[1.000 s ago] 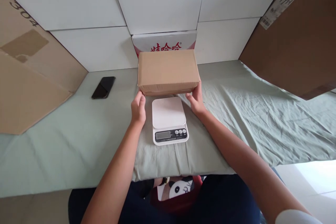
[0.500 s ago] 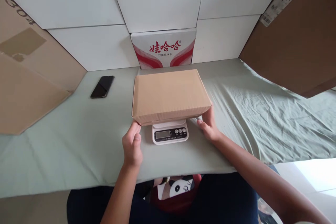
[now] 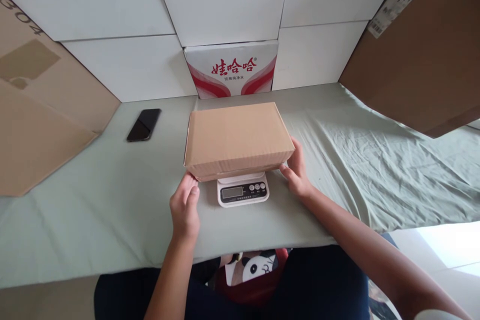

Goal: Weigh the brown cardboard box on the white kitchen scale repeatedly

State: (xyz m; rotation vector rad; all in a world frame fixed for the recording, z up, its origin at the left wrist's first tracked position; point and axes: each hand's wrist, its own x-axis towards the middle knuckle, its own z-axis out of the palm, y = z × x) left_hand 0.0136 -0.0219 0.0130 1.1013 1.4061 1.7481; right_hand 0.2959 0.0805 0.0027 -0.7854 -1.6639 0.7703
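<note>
A brown cardboard box (image 3: 238, 135) sits over a white digital kitchen scale (image 3: 243, 192), covering its weighing platform. The scale's display and round buttons show in front of the box, and no digits can be read on it. My left hand (image 3: 185, 205) grips the box at its near left corner, fingers tucked under the edge. At the right end, my right hand (image 3: 297, 170) holds the near right corner, thumb toward the front and fingers along the side. Whether the box's full weight rests on the scale, I cannot tell.
Left of the box a black smartphone (image 3: 144, 125) lies on the green cloth (image 3: 150, 220). Behind stands a white and red carton (image 3: 232, 71) against white panels (image 3: 225, 0). Large cardboard sheets flank the table at left (image 3: 48, 105) and right (image 3: 420, 55).
The box has shifted slightly left and a little lower over the scale. Both hands have stayed at its corners. The view has moved slightly.
</note>
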